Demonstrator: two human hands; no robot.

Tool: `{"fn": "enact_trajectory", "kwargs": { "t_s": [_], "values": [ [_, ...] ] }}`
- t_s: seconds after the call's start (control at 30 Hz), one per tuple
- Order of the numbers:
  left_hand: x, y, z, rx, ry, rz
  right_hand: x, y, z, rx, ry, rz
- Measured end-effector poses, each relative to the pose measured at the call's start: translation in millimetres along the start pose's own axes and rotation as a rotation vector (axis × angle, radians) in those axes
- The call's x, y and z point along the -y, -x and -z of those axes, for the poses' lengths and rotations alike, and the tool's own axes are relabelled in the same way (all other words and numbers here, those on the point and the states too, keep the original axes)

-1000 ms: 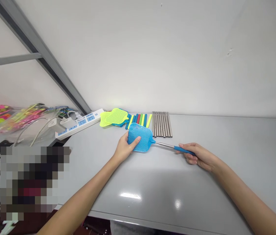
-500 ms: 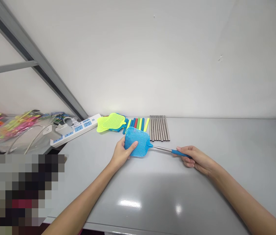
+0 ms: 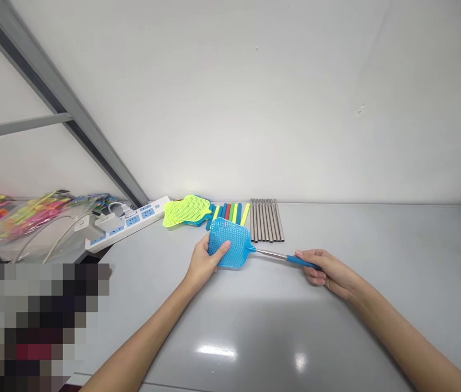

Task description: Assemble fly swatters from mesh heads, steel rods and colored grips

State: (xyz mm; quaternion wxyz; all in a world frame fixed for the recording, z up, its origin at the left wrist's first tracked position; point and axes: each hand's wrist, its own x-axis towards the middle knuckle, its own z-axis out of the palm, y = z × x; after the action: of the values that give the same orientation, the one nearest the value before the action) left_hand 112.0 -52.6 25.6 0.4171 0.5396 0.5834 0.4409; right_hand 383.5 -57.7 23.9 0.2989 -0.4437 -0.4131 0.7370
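Observation:
A blue fly swatter [image 3: 236,237] with a perforated head, a metal rod and a blue grip is held level above the table. My left hand [image 3: 208,258] pinches the left side of its head, thumb on top and fingers underneath. Around the blue grip at the other end, my right hand [image 3: 328,270] is closed. Behind the swatter lie yellow and blue swatter heads [image 3: 191,208], overlapping in a pile. Beside them is a row of coloured grip tubes [image 3: 245,214], partly hidden by the blue head. Several metal rods [image 3: 266,220] lie side by side farther right.
A white power strip [image 3: 132,222] with plugs and cables lies at the left. Clear bags of colourful items [image 3: 30,215] are beyond it. A wall [image 3: 295,109] rises behind the grey table [image 3: 397,245]. The lower left corner is pixelated.
The whole scene sits slightly lower as the camera has tilted. Both hands keep the same hold on the fly swatter, which has hardly moved against the table.

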Motion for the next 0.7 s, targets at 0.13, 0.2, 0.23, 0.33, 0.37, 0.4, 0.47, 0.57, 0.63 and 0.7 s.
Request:
{"fn": "enact_trajectory", "kwargs": {
  "t_s": [0.13,0.2,0.23,0.33,0.37,0.4,0.47,0.57,0.63,0.7],
  "values": [
    [-1.5,-1.7,3.3,0.000,-0.051,-0.013,-0.1,0.6,-1.6,0.019,-0.003,0.016],
    [-2.3,-2.9,6.1,-0.002,-0.088,-0.017,1.1,1.4,-2.2,0.041,0.021,0.015],
    [-2.4,-3.6,7.5,-0.011,-0.109,-0.024,2.2,2.2,-2.1,0.058,0.045,0.014],
    [-1.9,-4.7,10.0,-0.058,-0.170,-0.085,6.4,5.6,-0.1,0.144,0.178,0.023],
    [-1.8,-4.3,9.9,-0.071,-0.188,-0.109,7.6,6.8,0.8,0.185,0.232,0.021],
    [-2.1,-3.5,9.1,-0.077,-0.205,-0.127,8.5,7.9,1.4,0.228,0.278,0.006],
    [-3.6,0.1,6.0,-0.065,-0.239,-0.149,8.9,9.4,1.1,0.307,0.322,-0.057],
    [-7.6,8.5,-1.8,-0.003,-0.268,-0.189,6.6,9.8,-4.3,0.375,0.293,-0.139],
    [-9.2,13.7,-7.0,0.082,-0.279,-0.201,4.7,9.6,-9.7,0.390,0.293,-0.136],
    [-8.4,16.9,-10.6,0.138,-0.321,-0.221,3.4,9.8,-15.0,0.368,0.318,-0.117]
  ]
}}
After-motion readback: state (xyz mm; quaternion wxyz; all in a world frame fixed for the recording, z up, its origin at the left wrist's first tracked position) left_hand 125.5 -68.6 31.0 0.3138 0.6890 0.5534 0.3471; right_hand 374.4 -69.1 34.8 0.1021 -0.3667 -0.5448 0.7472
